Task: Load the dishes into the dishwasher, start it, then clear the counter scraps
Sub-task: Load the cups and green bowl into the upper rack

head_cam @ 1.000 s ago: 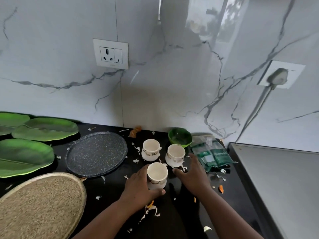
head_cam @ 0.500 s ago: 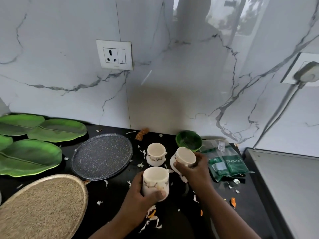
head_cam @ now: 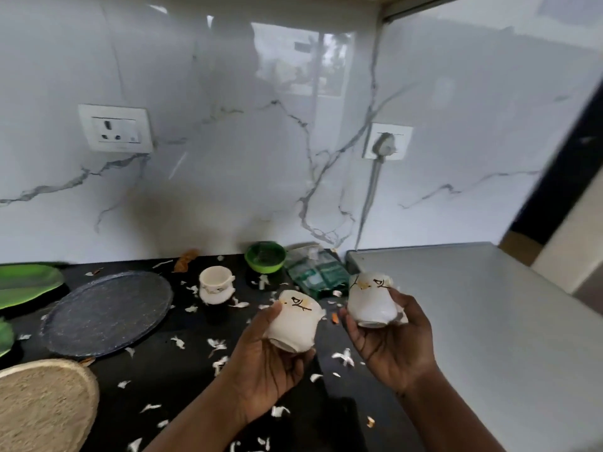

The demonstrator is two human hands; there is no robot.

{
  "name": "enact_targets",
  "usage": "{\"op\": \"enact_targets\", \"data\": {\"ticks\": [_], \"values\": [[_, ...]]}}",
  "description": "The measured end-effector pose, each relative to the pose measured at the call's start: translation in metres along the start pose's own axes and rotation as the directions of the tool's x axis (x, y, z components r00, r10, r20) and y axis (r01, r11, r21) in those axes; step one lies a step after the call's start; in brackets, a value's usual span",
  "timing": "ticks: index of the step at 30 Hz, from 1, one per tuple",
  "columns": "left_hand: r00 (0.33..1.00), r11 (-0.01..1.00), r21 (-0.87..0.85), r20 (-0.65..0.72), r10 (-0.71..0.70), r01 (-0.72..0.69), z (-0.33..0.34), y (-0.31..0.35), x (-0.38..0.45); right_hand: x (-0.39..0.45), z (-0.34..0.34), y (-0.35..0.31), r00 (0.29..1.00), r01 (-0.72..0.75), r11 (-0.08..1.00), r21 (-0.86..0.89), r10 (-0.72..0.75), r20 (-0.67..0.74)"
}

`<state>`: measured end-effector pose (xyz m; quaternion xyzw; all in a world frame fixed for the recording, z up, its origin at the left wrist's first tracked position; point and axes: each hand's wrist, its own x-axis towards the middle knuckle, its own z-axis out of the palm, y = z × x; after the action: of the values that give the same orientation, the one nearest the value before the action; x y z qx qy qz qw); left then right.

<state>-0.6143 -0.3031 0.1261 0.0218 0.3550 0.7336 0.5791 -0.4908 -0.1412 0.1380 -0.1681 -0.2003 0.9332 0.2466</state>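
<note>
Glossy marble-look wall [head_cam: 228, 190], glossy black counter [head_cam: 182, 370], speckled matt tray [head_cam: 107, 311], rough woven mat [head_cam: 42, 406].

On the tabletop [head_cam: 182, 363], a round tray [head_cam: 107, 313] lies left of a cup [head_cam: 216, 285]; a bowl [head_cam: 265, 257] sits behind and right, a packet [head_cam: 315, 272] beside it. Scraps [head_cam: 217, 344] lie scattered in front.

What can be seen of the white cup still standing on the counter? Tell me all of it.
The white cup stands upright on the black counter, mouth open to the top. It looks like glazed ceramic, cream-white, with a rounded belly, a small handle on its right side and a faint dark and yellow print low on the front. Nothing shows inside it, though blur hides detail. It sits between the speckled grey plate and the green bowl, apart from both, with white scraps around its base. Neither hand touches it.
</note>
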Motion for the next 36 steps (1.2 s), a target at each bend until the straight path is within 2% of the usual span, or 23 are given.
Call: {"op": "enact_targets", "data": {"ticks": [3, 6, 10, 12, 16, 19, 22, 24, 26, 28, 30, 32, 34, 36], "values": [[0.991, 0.99, 0.071, 0.047, -0.126, 0.123, 0.023, -0.03, 0.008, -0.049, -0.026, -0.03, 0.994, 0.03, 0.998, -0.052, -0.035, -0.104], [0.962, 0.953, 0.189, 0.094, -0.256, 0.235, 0.054, -0.064, 0.016, -0.098, -0.052, -0.064, 0.977, 0.138, 0.987, -0.084, -0.15, -0.15], [0.917, 0.901, 0.31, 0.159, -0.365, 0.304, 0.097, -0.116, 0.028, -0.159, -0.098, -0.105, 0.888, 0.303, 0.941, -0.148, -0.336, -0.314], [0.885, 0.866, 0.373, 0.192, -0.425, 0.334, 0.12, -0.152, 0.037, -0.191, -0.132, -0.124, 0.839, 0.351, 0.924, -0.155, -0.384, -0.387], [0.837, 0.762, 0.528, 0.159, -0.524, 0.376, 0.168, -0.239, 0.055, -0.26, -0.2, -0.154, 0.786, 0.364, 0.921, -0.138, -0.384, -0.484], [0.84, 0.664, 0.669, 0.107, -0.531, 0.335, 0.2, -0.316, 0.065, -0.308, -0.259, -0.171, 0.722, 0.303, 0.948, -0.1, -0.297, -0.625], [0.897, 0.482, 0.862, 0.078, -0.435, 0.159, 0.218, -0.4, 0.084, -0.344, -0.322, -0.177, 0.599, 0.183, 0.968, -0.169, -0.246, -0.762], [0.93, 0.294, 0.954, 0.062, -0.363, 0.051, 0.218, -0.441, 0.099, -0.359, -0.356, -0.175, 0.506, 0.033, 0.958, -0.285, -0.262, -0.822], [0.953, 0.071, 0.997, 0.01, -0.304, 0.012, 0.212, -0.472, 0.114, -0.369, -0.388, -0.172, 0.451, -0.156, 0.912, -0.38, -0.277, -0.848], [0.964, -0.144, 0.99, -0.027, -0.265, -0.012, 0.198, -0.489, 0.127, -0.372, -0.41, -0.167, 0.428, -0.297, 0.864, -0.406, -0.26, -0.866], [0.966, -0.261, 0.965, -0.064, -0.252, -0.005, 0.183, -0.502, 0.142, -0.37, -0.428, -0.16, 0.419, -0.416, 0.772, -0.481, -0.306, -0.855], [0.966, -0.352, 0.936, -0.082, -0.245, -0.01, 0.169, -0.512, 0.157, -0.366, -0.442, -0.151, 0.432, -0.572, 0.589, -0.571, -0.375, -0.82], [0.968, -0.434, 0.901, -0.097, -0.231, -0.013, 0.159, -0.519, 0.173, -0.36, -0.451, -0.144, 0.455, -0.65, 0.463, -0.602, -0.397, -0.797], [0.967, -0.529, 0.848, -0.108, -0.23, -0.031, 0.152, -0.53, 0.188, -0.35, -0.46, -0.139, 0.475, -0.695, 0.39, -0.605, -0.383, -0.792]]}}
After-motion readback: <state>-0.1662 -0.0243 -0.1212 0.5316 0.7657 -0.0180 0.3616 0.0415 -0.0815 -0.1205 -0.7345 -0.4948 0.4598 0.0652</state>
